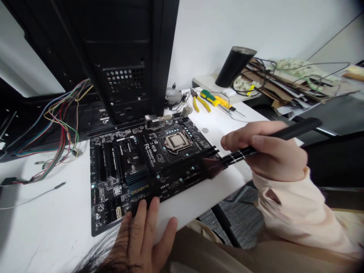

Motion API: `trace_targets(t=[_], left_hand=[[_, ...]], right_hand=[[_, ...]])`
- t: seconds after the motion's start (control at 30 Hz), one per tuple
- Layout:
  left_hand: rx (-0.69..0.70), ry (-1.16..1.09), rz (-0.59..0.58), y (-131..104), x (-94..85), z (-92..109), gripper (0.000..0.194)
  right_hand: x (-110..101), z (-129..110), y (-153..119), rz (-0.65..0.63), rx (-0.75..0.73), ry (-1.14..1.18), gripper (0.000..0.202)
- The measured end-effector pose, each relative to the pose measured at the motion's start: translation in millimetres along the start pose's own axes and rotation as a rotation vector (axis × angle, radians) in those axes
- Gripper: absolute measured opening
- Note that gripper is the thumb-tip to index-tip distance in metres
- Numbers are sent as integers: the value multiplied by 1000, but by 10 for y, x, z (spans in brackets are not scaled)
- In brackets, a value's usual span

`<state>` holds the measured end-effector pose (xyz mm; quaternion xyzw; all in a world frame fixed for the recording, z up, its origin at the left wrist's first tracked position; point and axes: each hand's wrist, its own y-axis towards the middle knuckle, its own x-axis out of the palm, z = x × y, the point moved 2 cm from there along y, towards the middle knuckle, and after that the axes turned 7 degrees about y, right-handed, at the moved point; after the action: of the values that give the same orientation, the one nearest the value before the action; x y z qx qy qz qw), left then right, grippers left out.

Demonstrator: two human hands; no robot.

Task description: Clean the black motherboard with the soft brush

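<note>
A black motherboard (167, 170) lies flat on the white table, its metal-framed processor (178, 140) facing up. My right hand (267, 149) is closed around the black handle of a brush (213, 167), whose dark reddish bristles rest at the board's right front edge and look slightly blurred. At the board's front edge, beside the GIGABYTE heatsink (138, 185), my left hand (145, 235) lies with its fingers spread, fingertips at the edge and nothing held. Some hair hangs over part of the left hand.
Behind the board stands a black computer case (127, 45) with colored wires (64, 132) trailing left. Yellow-handled pliers (201, 102), a green-and-yellow screwdriver (209, 97), a coin-like disc (205, 130) and a CPU cooler (173, 96) lie behind. A black cylinder (235, 66) stands near piled cardboard (284, 89).
</note>
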<state>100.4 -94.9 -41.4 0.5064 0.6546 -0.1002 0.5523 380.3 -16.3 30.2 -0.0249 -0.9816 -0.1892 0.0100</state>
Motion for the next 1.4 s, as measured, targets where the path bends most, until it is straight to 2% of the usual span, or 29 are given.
trace_targets(t=[0.23, 0.43, 0.83, 0.9, 1.03, 1.1, 1.3, 1.4], left_hand=[[9, -9, 16, -2, 18, -4, 28], [-26, -8, 31, -13, 37, 12, 30], [-3, 21, 17, 10, 11, 7, 30], [-15, 8, 16, 6, 13, 15, 30], [-48, -20, 8, -11, 27, 41, 30], [-68, -51, 10, -15, 30, 46, 30], [-94, -167, 36, -1, 40, 21, 29], [-94, -173, 79, 8, 64, 11, 25]], right_hand=[[48, 7, -18, -49, 12, 86, 13], [59, 11, -26, -51, 12, 95, 13], [61, 48, -44, -84, 15, 116, 12], [53, 30, -36, -23, -13, 110, 11], [-34, -16, 4, 216, -59, 109, 11], [-99, -7, 25, 274, -55, 128, 13], [-305, 212, 70, 435, -115, 193, 41], [-362, 321, 92, 646, -131, 281, 40]])
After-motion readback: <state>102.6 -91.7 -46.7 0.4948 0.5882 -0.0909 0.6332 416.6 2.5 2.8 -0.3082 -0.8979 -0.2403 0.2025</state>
